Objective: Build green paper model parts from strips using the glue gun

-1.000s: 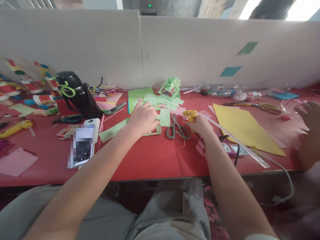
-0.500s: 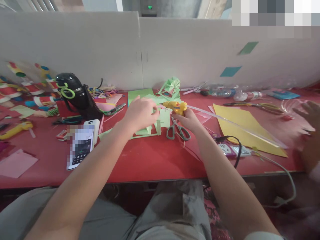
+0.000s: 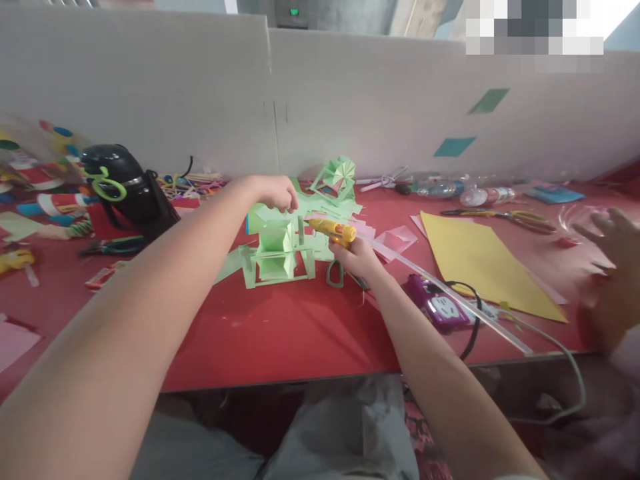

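Observation:
My right hand [image 3: 356,257] is wrapped round a yellow hot glue gun [image 3: 334,230], its nozzle aimed left. A long clear glue stick [image 3: 450,290] trails from its back toward the table's front edge. My left hand [image 3: 280,193] hovers above and behind a green paper model [image 3: 277,257], with fingers pinched together; whatever they hold is too small to name. That model is a folded box shape in a frame of paper strips. Scissors [image 3: 335,274] lie partly under my right hand. Behind stands a second green paper piece with a pleated wheel [image 3: 341,175].
A black bottle [image 3: 125,193] stands at left near pliers [image 3: 113,247]. On the right lie yellow paper [image 3: 480,267], a purple power strip [image 3: 435,303] with cables, and long-handled scissors [image 3: 525,219]. Another person's hand [image 3: 613,253] is at the right edge.
My left hand has moved away from the nozzle, left and back, uncovering the green paper model. The glue gun has shifted slightly left and down. The view has turned a little; my left arm hides the phone.

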Tool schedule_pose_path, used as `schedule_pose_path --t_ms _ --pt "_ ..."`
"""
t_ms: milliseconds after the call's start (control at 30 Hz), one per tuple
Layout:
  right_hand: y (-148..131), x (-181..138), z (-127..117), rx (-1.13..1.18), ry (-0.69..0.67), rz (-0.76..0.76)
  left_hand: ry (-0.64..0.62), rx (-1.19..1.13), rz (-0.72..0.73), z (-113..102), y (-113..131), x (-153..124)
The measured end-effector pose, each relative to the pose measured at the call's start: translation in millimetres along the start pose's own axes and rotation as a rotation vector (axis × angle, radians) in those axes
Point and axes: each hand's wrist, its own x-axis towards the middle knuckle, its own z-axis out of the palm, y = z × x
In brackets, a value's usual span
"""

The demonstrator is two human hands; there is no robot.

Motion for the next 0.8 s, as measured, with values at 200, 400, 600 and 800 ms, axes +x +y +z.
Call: schedule_pose_path --t_ms 200,400,600,800 --pt "-0.6 4.3 6.7 0.001 0.041 -0.031 -0.065 -0.058 0.019 5.7 -1.1 6.6" --pt "-3.7 4.9 9.8 0.032 0.038 -0.011 -0.057 -0.054 0.029 5.8 -1.4 2.3" --pt "-6.3 3.6 7.7 0.008 0.049 0.001 -0.062 -0.066 0.014 8.2 -4.3 2.8" --pt "-7.5 3.1 6.4 -0.007 0.045 0.053 -0.057 -0.085 0.006 9.8 -5.3 3.9"
